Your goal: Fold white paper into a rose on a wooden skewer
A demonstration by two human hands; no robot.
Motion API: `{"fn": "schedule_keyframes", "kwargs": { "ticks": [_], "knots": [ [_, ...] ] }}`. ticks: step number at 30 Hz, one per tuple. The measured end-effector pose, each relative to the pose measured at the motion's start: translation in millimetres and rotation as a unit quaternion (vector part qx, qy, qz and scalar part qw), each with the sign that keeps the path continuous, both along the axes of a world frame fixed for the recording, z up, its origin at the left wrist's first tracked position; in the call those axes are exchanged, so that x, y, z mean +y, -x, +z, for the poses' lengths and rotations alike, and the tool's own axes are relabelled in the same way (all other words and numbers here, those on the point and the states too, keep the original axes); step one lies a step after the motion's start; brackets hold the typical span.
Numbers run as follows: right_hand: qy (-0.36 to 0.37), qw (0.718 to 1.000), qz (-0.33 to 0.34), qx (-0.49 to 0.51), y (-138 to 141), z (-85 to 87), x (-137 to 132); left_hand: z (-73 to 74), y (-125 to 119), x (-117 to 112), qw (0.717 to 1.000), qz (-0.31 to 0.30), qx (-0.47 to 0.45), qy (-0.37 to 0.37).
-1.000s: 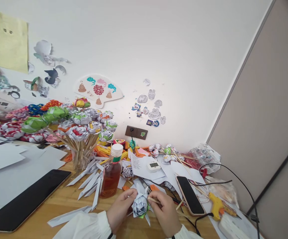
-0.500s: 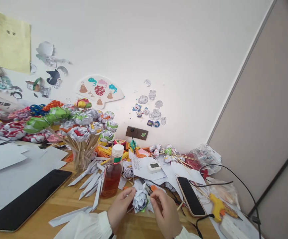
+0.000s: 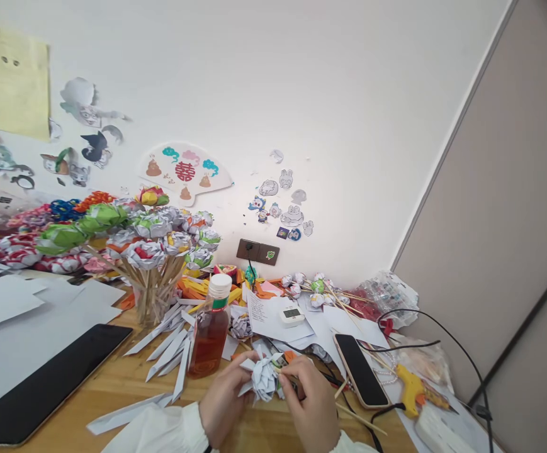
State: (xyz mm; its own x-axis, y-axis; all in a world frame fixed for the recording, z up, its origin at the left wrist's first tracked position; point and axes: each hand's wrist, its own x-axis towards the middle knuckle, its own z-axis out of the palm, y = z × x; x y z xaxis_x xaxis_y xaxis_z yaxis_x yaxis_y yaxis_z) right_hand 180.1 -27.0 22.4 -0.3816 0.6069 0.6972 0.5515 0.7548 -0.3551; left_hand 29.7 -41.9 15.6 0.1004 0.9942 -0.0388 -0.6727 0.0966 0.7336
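A white folded-paper flower (image 3: 264,379) with pointed petals is held low over the table's front, between my hands. My left hand (image 3: 225,396) grips its left side, fingers partly hidden behind the petals. Thumb and forefinger of my right hand (image 3: 311,397) pinch at the flower's right edge, where a little green shows. A thin wooden stick (image 3: 362,419) juts out past my right hand to the lower right; it seems to be the flower's stem, though the join is hidden. Left of my hands stands a white-capped bottle (image 3: 211,330) of amber liquid.
A cup (image 3: 153,302) of paper flowers on sticks stands at left, beside folded paper strips (image 3: 172,346). A black tablet (image 3: 51,384) lies front left. To the right are a phone (image 3: 360,370), a yellow glue gun (image 3: 412,390) and black cables. A white timer (image 3: 292,316) sits behind.
My hands have closed in on the flower, which is turned and its petals look more spread. My right fingers now reach its edge. The stick now shows past my right hand.
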Motion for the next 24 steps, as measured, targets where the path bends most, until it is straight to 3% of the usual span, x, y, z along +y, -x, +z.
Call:
{"fn": "schedule_keyframes", "kwargs": {
  "ticks": [7,12,17,21,24],
  "knots": [
    [0.012,1.000,0.011,0.008,-2.3,-1.6,1.5,1.8,-0.3,-3.9,0.999,-0.029,-0.018,0.002],
    [-0.010,1.000,0.017,0.015,-0.4,-0.5,1.5,-5.1,-1.0,-0.5,0.999,-0.020,0.021,-0.023],
    [-0.089,0.996,0.001,-0.021,0.0,-3.9,3.5,-14.7,0.7,3.7,0.990,-0.003,0.134,-0.036],
    [-0.116,0.992,-0.016,-0.044,-1.3,-9.8,6.5,-13.4,-0.6,-0.3,0.965,0.008,0.261,-0.028],
    [-0.118,0.991,-0.020,-0.055,-1.8,-10.5,7.2,-10.9,-2.6,-3.3,0.962,0.002,0.271,-0.013]
  ]
}}
